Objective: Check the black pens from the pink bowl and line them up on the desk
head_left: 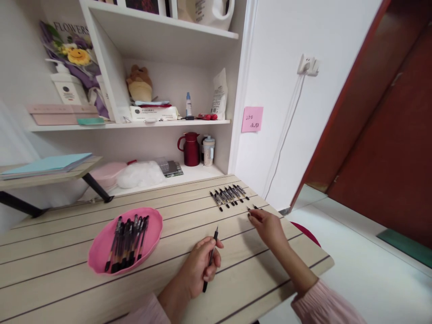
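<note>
Head view shows the left grip (198, 266) closed around a black pen (215, 235), its tip pointing toward the far edge of the surface (178, 234). The right grip (269, 228) is nearer the row of pens (232, 194) by the far right corner; one cannot tell if it holds anything.

The right sleeve (329, 307) is pale dusty pink — loose, finely creased cloth gathered at the cuff (305, 296). The left sleeve (144, 312) shows the same pink, partly cut off by the lower edge — left hand (199, 270) and right hand (268, 228) are both bare.
</note>
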`<state>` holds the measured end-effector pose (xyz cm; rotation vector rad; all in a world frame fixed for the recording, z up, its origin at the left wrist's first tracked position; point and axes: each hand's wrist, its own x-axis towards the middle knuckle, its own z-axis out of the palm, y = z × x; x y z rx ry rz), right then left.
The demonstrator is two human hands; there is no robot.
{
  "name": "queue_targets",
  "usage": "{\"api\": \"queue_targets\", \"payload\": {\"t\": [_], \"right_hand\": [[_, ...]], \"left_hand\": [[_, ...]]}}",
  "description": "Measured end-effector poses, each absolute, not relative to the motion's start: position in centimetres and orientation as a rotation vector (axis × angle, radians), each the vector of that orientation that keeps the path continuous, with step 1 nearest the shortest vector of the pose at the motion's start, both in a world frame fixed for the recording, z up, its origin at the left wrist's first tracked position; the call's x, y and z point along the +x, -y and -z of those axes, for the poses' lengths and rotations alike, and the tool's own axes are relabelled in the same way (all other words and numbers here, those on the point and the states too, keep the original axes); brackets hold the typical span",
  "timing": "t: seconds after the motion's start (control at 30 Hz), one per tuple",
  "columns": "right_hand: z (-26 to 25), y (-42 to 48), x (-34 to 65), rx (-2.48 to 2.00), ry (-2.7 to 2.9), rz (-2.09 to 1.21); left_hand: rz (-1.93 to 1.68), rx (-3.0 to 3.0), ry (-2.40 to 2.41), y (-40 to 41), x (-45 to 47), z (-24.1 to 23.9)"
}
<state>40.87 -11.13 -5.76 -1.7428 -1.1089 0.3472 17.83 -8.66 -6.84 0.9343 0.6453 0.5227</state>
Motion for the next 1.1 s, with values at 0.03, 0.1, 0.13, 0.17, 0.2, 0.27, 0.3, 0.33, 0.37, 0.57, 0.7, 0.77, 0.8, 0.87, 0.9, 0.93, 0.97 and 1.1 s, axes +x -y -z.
{"api": "queue_targets", "payload": {"t": [0.03, 0.1, 0.13, 0.17, 0.2, 0.27, 0.3, 0.33, 0.37, 0.57, 0.7, 0.77, 0.8, 0.87, 0.9, 0.93, 0.97, 1.1], "right_hand": [[5.9, 11.6, 41.8, -1.883, 1.214, -0.221], [6.1, 12.6, 43.1, -2.149, 1.395, -0.02], [6.3, 13.0, 43.3, -2.256, 1.452, 0.033], [6.6, 13.3, 43.4, -2.343, 1.494, 0.07], [6.8, 13.6, 43.4, -2.41, 1.53, 0.099], [7.3, 13.8, 43.1, -2.49, 1.593, 0.122], [7.5, 13.8, 42.9, -2.515, 1.615, 0.12], [7.6, 13.8, 42.8, -2.538, 1.627, 0.116], [7.7, 13.7, 42.8, -2.56, 1.632, 0.114], [7.4, 12.8, 43.2, -2.599, 1.657, 0.101], [6.9, 12.6, 43.3, -2.647, 1.637, 0.068], [6.6, 12.5, 43.4, -2.667, 1.646, 0.052], [6.5, 12.4, 43.4, -2.674, 1.658, 0.034], [6.1, 12.2, 43.5, -2.684, 1.68, -0.005], [5.9, 12.0, 43.6, -2.685, 1.688, -0.021], [5.8, 11.8, 43.7, -2.682, 1.694, -0.032], [5.6, 11.7, 43.7, -2.679, 1.7, -0.04], [5.1, 11.1, 44.0, -2.67, 1.72, -0.076]], "left_hand": [[-0.519, 0.935, -0.643, 8.6, 17.8, 6.8], [-0.515, 0.939, -0.631, 8.6, 17.8, 6.8], [-0.514, 0.942, -0.626, 8.6, 17.8, 6.8], [-0.513, 0.944, -0.623, 8.6, 17.8, 6.8], [-0.511, 0.946, -0.622, 8.6, 17.9, 6.9], [-0.507, 0.952, -0.627, 8.5, 17.9, 6.8], [-0.506, 0.955, -0.629, 8.6, 17.9, 6.8], [-0.506, 0.958, -0.632, 8.6, 17.9, 6.8], [-0.506, 0.962, -0.635, 8.6, 17.9, 6.8], [-0.517, 0.969, -0.651, 8.7, 18.0, 6.5], [-0.516, 0.976, -0.661, 8.8, 18.1, 6.4], [-0.516, 0.978, -0.67, 8.8, 18.1, 6.4], [-0.516, 0.98, -0.673, 8.8, 18.1, 6.3], [-0.515, 0.981, -0.678, 8.8, 18.1, 6.3], [-0.513, 0.979, -0.68, 8.8, 18.2, 6.2], [-0.51, 0.976, -0.682, 8.8, 18.2, 6.2], [-0.508, 0.973, -0.682, 8.8, 18.2, 6.2], [-0.499, 0.971, -0.666, 8.7, 18.1, 6.4]]}}
